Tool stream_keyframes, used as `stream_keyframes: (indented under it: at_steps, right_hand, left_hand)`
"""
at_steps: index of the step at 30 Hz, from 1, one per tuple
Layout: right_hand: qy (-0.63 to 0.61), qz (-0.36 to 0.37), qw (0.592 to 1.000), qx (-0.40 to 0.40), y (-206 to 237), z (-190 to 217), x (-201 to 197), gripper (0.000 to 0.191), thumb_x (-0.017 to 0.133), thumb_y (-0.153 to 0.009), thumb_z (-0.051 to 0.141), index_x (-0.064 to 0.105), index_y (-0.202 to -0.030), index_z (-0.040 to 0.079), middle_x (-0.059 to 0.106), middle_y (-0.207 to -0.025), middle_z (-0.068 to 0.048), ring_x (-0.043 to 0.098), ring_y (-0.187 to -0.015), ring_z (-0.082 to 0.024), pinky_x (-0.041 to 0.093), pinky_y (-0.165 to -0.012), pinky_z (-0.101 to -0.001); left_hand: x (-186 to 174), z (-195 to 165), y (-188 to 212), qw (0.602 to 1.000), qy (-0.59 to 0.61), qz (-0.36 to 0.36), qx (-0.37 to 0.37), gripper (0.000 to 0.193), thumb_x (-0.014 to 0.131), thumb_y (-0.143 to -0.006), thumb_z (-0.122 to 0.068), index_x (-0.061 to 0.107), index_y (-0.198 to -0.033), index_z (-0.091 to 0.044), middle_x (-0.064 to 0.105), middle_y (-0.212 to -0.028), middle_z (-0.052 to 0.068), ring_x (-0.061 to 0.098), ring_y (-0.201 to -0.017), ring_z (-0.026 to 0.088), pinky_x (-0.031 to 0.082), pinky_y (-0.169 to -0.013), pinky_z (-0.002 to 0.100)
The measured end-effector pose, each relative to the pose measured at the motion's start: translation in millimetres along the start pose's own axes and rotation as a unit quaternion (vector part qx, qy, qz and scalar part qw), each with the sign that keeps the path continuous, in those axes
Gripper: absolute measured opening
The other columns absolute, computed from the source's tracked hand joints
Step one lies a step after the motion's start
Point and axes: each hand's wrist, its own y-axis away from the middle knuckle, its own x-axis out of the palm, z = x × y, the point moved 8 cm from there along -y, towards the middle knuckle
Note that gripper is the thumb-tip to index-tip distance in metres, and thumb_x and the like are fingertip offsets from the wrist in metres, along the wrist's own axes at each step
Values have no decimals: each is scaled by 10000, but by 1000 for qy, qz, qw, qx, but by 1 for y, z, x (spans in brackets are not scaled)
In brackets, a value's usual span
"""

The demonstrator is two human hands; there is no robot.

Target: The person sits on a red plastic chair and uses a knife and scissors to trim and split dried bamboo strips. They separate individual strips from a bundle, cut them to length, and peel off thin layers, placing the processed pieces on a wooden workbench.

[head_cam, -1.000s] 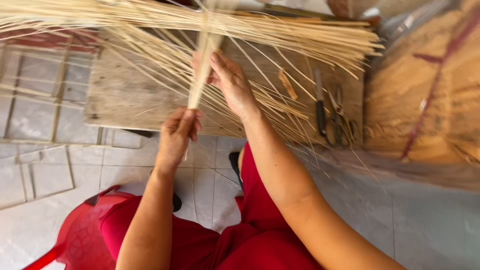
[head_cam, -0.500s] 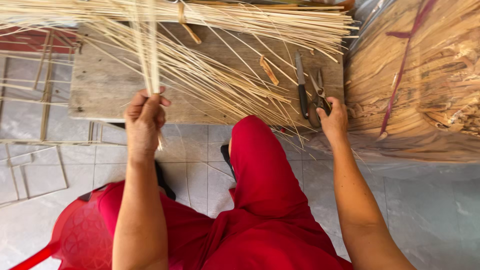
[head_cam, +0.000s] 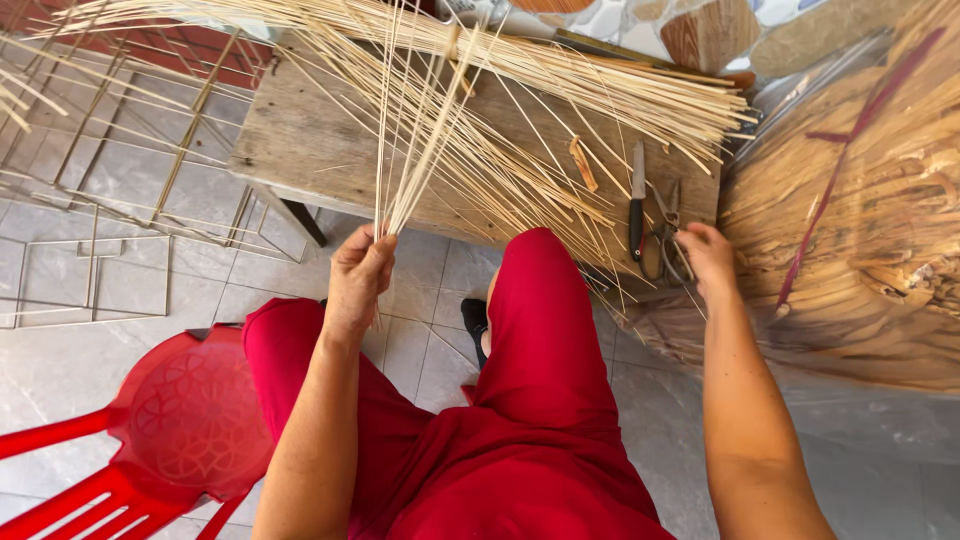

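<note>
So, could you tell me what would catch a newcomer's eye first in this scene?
Probably the great sheaf of pale thin sticks lying across the weathered wooden bench, with loose ones fanning over its front edge. The left hand grips a small bunch of sticks standing upright, while the right hand reaches to the scissors beside a dark-handled knife at the bench's right end. A red plastic chair glows at lower left.

A home craft workshop, by the look of it, set up on a tiled floor [head_cam: 120, 290]. A rough wooden table [head_cam: 310, 140] is strewn with thin bamboo strips [head_cam: 560, 80]; a knife [head_cam: 637, 200] and scissors [head_cam: 668, 225] lie on it. Bundled bamboo strips in plastic wrap [head_cam: 860, 220] stand beside, wire frames [head_cam: 130, 200] lie on the floor, and a red plastic chair [head_cam: 150, 440] is close.
</note>
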Motion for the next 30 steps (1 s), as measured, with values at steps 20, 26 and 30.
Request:
stream_keyframes:
  at_steps: [20,26,30]
  right_hand:
    - [-137,342,872,-322,193,220,107,680,864,-816,240,583,-1416,89,615,-1036,1,613,-997,-88,548,-852,-223]
    - [-168,393,871,-244,195,248,126,665,834,-808,259,583,-1402,97,625,-1031,18,621,-1011,-85,585,-871,-243]
    - [-191,410,858,-246,196,261,130,615,808,-852,261,597,-1402,81,632,-986,30,637,-955,-74,583,-823,-226]
  left_hand:
    - [-63,7,75,997,4,-72,4,95,663,-976,-95,719,-1039,-52,484,-620,-104,328,-496,-2,229,-437,190]
    - [-72,4,77,998,8,-69,0,117,680,-952,-89,739,-1047,-53,482,-617,-109,311,-488,-5,217,-430,193]
    - [-72,3,77,997,-32,-76,-7,122,705,-931,-97,744,-1042,-65,485,-620,-115,310,-493,-4,215,-434,193]
